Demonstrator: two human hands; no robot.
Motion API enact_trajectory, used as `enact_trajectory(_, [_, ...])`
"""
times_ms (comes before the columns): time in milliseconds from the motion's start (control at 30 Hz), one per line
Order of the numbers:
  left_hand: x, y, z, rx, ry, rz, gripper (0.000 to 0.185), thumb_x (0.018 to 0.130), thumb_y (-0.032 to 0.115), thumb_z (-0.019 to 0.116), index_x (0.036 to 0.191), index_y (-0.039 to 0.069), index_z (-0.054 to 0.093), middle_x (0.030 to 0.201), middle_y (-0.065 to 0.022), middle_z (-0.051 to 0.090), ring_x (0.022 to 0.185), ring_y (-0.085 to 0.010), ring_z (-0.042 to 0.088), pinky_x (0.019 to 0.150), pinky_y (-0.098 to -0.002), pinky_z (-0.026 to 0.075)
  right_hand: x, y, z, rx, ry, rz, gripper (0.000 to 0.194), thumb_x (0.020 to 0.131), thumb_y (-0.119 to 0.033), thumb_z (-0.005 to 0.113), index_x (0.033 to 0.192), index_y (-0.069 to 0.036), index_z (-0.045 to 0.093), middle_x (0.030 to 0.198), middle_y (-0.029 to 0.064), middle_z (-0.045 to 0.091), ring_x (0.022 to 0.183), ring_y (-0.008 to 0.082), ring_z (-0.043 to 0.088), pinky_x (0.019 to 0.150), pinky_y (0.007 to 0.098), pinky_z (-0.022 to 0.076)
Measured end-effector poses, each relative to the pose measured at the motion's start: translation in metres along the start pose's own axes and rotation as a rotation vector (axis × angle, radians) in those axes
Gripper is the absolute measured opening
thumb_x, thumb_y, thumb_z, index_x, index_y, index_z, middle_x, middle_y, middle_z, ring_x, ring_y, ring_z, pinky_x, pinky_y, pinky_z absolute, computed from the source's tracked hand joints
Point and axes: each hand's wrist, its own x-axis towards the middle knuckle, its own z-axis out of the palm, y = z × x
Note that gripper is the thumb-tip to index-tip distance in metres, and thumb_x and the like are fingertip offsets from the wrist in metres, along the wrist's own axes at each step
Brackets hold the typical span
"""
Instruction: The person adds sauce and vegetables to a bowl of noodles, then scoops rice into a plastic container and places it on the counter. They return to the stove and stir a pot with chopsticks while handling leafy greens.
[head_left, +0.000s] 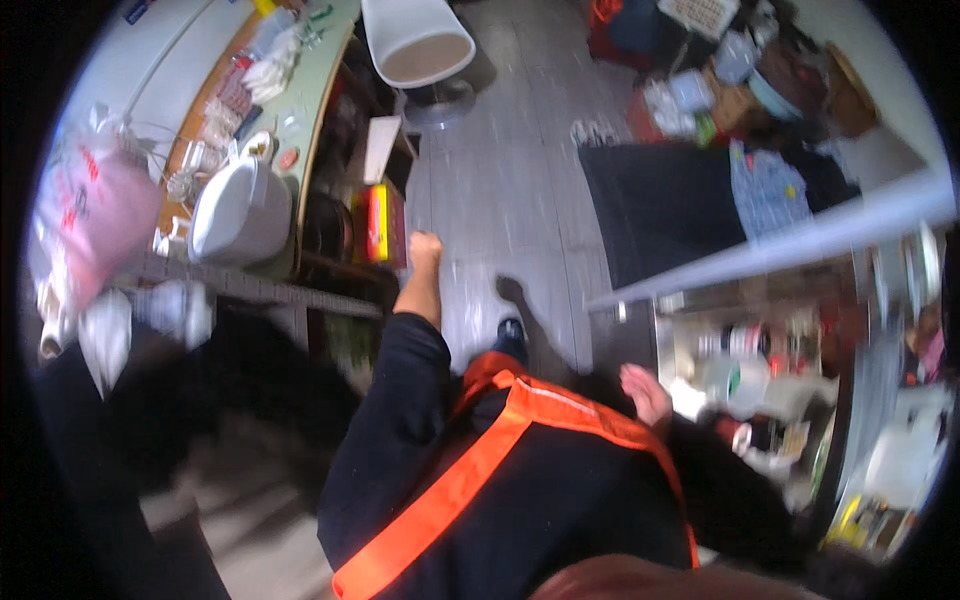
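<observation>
My left hand (425, 246) hangs forward over the floor, its fingers curled in, with nothing visible in it. Close to it, on the left, is a yellow and red box (381, 225) below the level of the table. My right hand (646, 394) is low at my side by an orange apron strap (577, 409), blurred, with its fingers loosely extended and nothing seen in it. Beyond the right hand are shelves (841, 420) holding bottles and packages. One shoe (511, 330) shows on the floor between my arms.
A grey plank floor (510, 172) runs ahead. A white swivel chair (420, 45) stands beside the long table (319, 97), which bears a white bin (244, 210). A pink plastic bag (105, 206) is at far left. A dark cloth-covered surface (667, 202) and piled goods line the right.
</observation>
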Motion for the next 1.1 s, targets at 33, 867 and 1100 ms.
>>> enact_trajectory(33, [0.056,0.009,0.008,-0.020,0.024,-0.037,0.037,0.083,0.020,0.053,0.115,0.003,0.063,0.115,-0.0227,0.063,0.112,-0.0329,0.059,0.096,-0.0396,0.046,0.037,0.016,-0.008,-0.008,0.063,0.034,0.030,0.090,0.000,0.051,0.118,0.004,0.058,0.107,0.0096,0.064,0.096,0.0157,0.061,0.085,0.0276,0.0483])
enact_trajectory(867, [0.449,0.160,-0.182,-0.977,0.279,-0.184,0.024,0.096,0.018,0.048,0.087,0.000,0.060,0.065,-0.0039,0.057,0.052,-0.0114,0.050,0.050,-0.0248,0.040,0.940,-0.243,0.464,-0.500,-0.714,-0.470,0.019,0.090,-0.007,0.060,0.107,0.000,0.062,0.099,0.0098,0.065,0.089,0.0177,0.063,0.079,0.0300,0.0509])
enact_trajectory(1100, [0.649,0.221,-0.279,-0.870,0.567,-0.042,0.034,0.096,0.027,0.055,0.110,-0.004,0.062,0.085,-0.0076,0.066,0.072,-0.0133,0.062,0.066,-0.0263,0.052,1.056,-0.296,0.683,-0.549,-1.184,-0.532,0.019,0.090,-0.014,0.060,0.101,0.001,0.064,0.093,0.0129,0.066,0.083,0.0187,0.064,0.074,0.0332,0.0512])
